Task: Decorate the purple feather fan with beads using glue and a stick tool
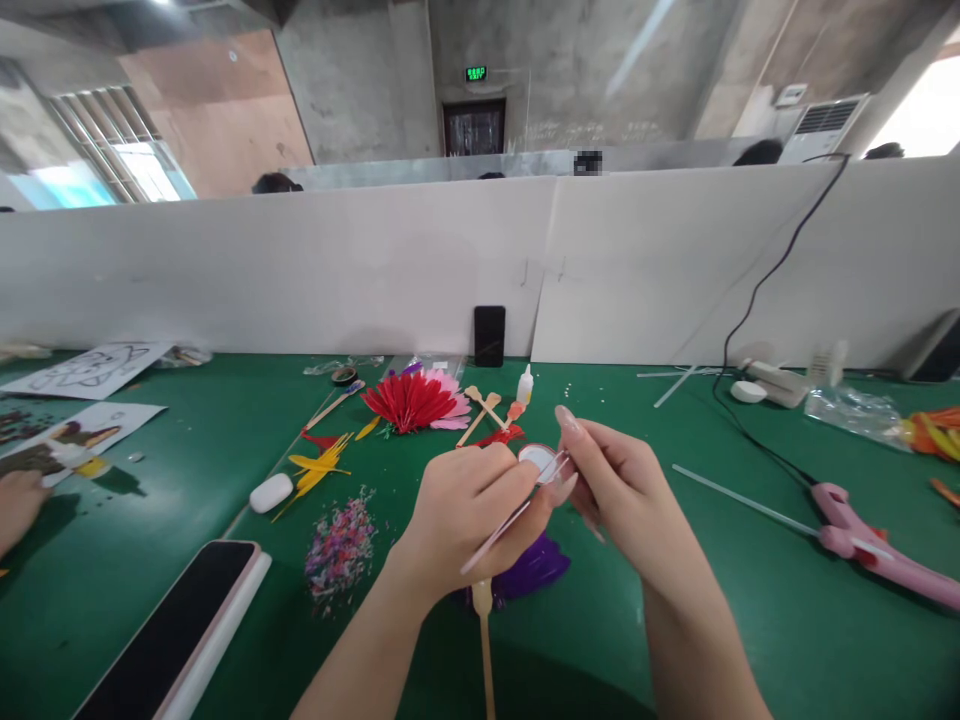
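My left hand [480,500] is closed around slim pale-pink tweezers [495,540], whose two prongs point toward my other hand. My right hand [619,475] is pinched at the tweezer tips; whatever sits between its fingertips is too small to make out. Just behind the fingers lies a round white dish with a reddish rim [537,458], partly covered by them. Below my hands a purple feather-like fan [532,572] rests on the green table, partly hidden. A wooden stick [486,640] with a widened end runs from it toward me.
Red fan [409,402], yellow feather-like pieces [321,465], glue bottle [525,385] and colourful scraps [341,550] lie around. A pink glue gun [885,560] with its cord is at right, a phone [176,630] at left. Another person's hand [19,505] works far left. A white partition [300,270] stands behind.
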`<state>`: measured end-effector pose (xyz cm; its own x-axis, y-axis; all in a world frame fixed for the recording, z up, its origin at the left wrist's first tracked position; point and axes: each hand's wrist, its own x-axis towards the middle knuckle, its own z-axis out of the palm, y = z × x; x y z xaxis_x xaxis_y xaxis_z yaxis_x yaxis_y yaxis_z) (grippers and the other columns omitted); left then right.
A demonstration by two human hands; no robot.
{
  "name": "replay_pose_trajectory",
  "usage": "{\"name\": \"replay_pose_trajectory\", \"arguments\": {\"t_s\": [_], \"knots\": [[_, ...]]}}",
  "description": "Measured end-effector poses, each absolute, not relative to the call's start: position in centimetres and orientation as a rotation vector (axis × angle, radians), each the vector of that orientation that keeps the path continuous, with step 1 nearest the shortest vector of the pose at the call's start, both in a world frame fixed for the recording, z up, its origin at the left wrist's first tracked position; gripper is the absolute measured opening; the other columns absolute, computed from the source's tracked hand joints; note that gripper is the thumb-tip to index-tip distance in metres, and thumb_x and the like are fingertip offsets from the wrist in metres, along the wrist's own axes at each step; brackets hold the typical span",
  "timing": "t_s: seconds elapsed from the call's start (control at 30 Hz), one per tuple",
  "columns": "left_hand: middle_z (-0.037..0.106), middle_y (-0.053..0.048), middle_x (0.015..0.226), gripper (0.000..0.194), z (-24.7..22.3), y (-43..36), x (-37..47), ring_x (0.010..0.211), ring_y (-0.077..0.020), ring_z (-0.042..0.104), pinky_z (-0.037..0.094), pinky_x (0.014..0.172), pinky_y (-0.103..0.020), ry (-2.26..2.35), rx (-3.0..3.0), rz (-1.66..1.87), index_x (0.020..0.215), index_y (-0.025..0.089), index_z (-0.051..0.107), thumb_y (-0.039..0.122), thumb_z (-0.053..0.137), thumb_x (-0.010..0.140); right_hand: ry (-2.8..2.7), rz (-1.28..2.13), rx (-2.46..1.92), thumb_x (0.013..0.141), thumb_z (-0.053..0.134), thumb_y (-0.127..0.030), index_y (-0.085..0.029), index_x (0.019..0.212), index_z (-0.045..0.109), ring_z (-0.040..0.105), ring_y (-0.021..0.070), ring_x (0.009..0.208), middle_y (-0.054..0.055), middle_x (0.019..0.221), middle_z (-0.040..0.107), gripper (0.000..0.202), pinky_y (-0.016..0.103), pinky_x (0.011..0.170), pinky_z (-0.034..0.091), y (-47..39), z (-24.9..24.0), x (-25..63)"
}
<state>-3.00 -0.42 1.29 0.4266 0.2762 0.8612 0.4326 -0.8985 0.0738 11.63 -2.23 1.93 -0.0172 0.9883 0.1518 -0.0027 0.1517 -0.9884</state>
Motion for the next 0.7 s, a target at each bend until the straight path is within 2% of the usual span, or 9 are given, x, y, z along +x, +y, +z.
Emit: {"name": "replay_pose_trajectory", "arguments": {"t_s": [0.2,0.33,0.43,0.53,0.63,0.7], "knots": [[0.052,-0.001,0.052,0.017,1.0,-0.3,-2.6,0.045,-0.0097,0.041,0.032,0.041,-0.024,-0.598,-2.461,-1.448,0.063,0.014,0.052,0.007,0.049,0.079,-1.274,1.123,-1.118,0.084,0.048,-0.054,-0.018,0.056,0.041,0.024,0.0028,0.032,-0.009,0.039,0.030,0.045,0.016,0.030,0.018,-1.7,1.5,11.6],[0.049,0.001,0.049,0.020,1.1,-0.5,-2.5,0.043,-0.0085,0.042,0.031,0.041,-0.023,-0.695,-2.469,-1.601,0.060,0.015,0.051,0.008,0.050,0.079,-1.297,1.139,-1.080,0.085,0.047,-0.052,-0.019,0.057,0.041,0.026,0.0035,0.030,-0.009,0.037,0.031,0.044,0.017,0.030,0.020,-1.7,1.6,11.5],[0.049,0.002,0.046,0.028,1.3,-0.7,-2.5,0.041,-0.0066,0.045,0.034,0.041,-0.021,-0.884,-2.635,-1.911,0.055,0.015,0.049,0.012,0.049,0.083,-1.334,1.181,-1.004,0.088,0.043,-0.050,-0.018,0.062,0.047,0.034,0.0045,0.031,-0.007,0.039,0.038,0.042,0.017,0.033,0.026,-1.8,1.8,11.7],[0.044,0.004,0.039,0.037,1.4,-0.7,-2.2,0.032,-0.0050,0.041,0.030,0.033,-0.019,-1.224,-2.852,-2.339,0.051,0.016,0.048,0.026,0.048,0.087,-1.357,1.230,-0.947,0.089,0.041,-0.048,-0.018,0.065,0.049,0.039,0.0052,0.034,-0.006,0.043,0.042,0.040,0.017,0.034,0.028,-1.9,1.9,11.7],[0.036,0.007,0.033,0.041,1.1,-0.3,-1.8,0.025,-0.0043,0.035,0.023,0.026,-0.018,-1.518,-2.859,-2.826,0.050,0.016,0.047,0.040,0.052,0.083,-1.369,1.220,-0.907,0.088,0.046,-0.046,-0.018,0.063,0.049,0.037,0.0047,0.033,-0.007,0.042,0.041,0.038,0.017,0.033,0.026,-1.8,1.9,11.7],[0.031,0.008,0.031,0.040,0.7,0.1,-1.5,0.024,-0.0039,0.033,0.020,0.025,-0.017,-1.531,-2.790,-3.115,0.050,0.016,0.048,0.041,0.057,0.080,-1.347,1.201,-0.906,0.087,0.049,-0.044,-0.018,0.061,0.049,0.032,0.0039,0.032,-0.008,0.040,0.038,0.037,0.018,0.033,0.022,-1.6,1.8,11.5]]}}
